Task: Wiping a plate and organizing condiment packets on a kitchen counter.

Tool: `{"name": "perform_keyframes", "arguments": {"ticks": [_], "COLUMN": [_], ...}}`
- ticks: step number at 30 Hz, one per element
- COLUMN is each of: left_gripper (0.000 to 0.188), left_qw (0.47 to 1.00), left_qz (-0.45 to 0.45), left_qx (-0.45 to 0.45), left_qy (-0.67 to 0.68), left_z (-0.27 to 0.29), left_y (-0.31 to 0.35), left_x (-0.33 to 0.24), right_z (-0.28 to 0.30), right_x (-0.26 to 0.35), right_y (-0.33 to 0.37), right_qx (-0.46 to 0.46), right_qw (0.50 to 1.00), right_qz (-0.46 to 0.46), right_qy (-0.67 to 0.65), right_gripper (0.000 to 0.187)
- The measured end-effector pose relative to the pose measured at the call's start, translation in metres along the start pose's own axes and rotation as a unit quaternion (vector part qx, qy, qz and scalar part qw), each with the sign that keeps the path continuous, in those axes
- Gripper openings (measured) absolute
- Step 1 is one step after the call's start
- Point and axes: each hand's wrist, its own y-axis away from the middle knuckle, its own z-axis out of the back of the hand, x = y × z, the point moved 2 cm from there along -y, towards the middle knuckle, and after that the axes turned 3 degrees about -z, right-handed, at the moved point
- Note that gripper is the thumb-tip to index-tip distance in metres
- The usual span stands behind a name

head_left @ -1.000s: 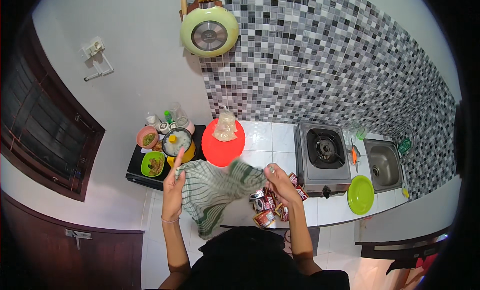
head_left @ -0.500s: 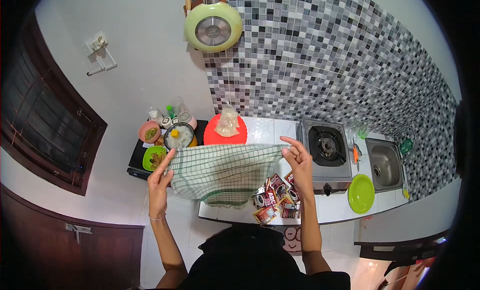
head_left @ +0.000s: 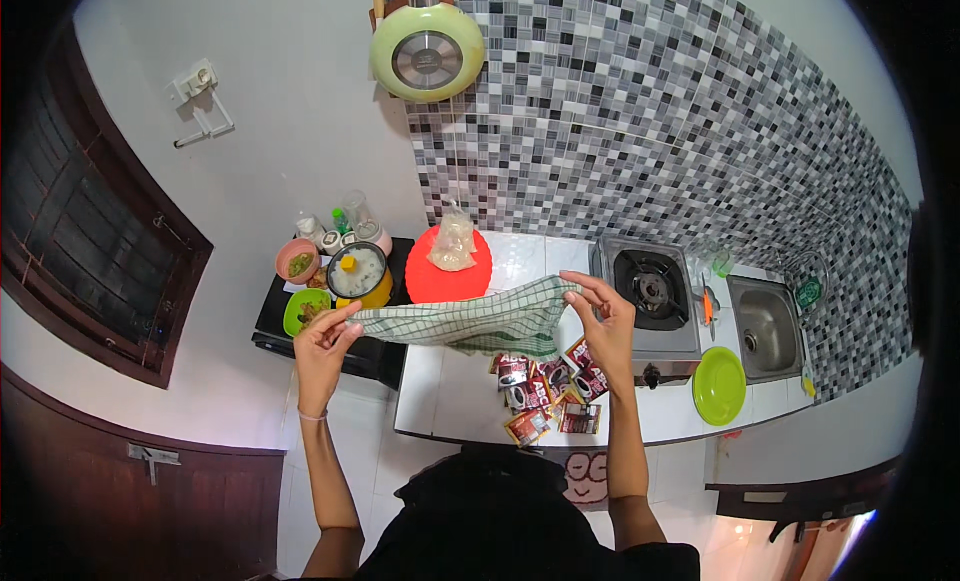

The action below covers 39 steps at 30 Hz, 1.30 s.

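Observation:
A green-and-white checked kitchen cloth is stretched in the air between my two hands, its lower edge swung away from me. My left hand pinches one corner between thumb and fingers, close to the yellow pot. The opposite corner is pinched by my right hand, in front of the gas stove. Below the cloth, several dark red and brown sachets lie in a loose pile on the white tiled counter. Part of the counter is hidden behind the cloth.
A clear bag rests on a red round lid or plate. On the black stand at left are a pink bowl and a green bowl. A green plate, a knife and the sink are at right.
The cloth's hanging lower part has swung up and away, so the cloth looks narrower. More sachets and counter show beneath it. Both hands keep their corners.

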Motion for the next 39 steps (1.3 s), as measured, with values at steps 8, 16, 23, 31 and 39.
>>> {"name": "perform_keyframes", "arguments": {"ticks": [8,16,23,31,39], "left_gripper": [0.015,0.013,0.018,0.018,0.014], "left_qw": [0.937,0.936,0.993,0.986,0.984], "left_qz": [-0.141,-0.195,-0.012,-0.009,0.086], "left_qx": [-0.047,-0.118,-0.118,-0.132,-0.102], "left_qy": [-0.316,-0.27,0.006,-0.097,-0.117], "left_z": [-0.008,0.002,0.026,0.045,0.075], "left_y": [0.002,0.009,0.028,0.04,0.125], "left_x": [-0.008,0.003,0.014,0.055,0.041], "right_z": [0.01,0.011,0.012,-0.04,-0.03], "right_x": [0.001,-0.006,-0.04,-0.057,-0.078], "right_y": [-0.004,-0.001,-0.004,-0.015,0.021], "right_qx": [-0.031,-0.028,0.13,0.157,0.295], "right_qw": [0.994,0.974,0.972,0.987,0.949], "right_qz": [0.03,0.116,-0.042,0.016,-0.096], "right_qy": [0.099,0.194,-0.19,0.022,-0.064], "right_gripper": [0.022,0.018,0.02,0.017,0.017]}}
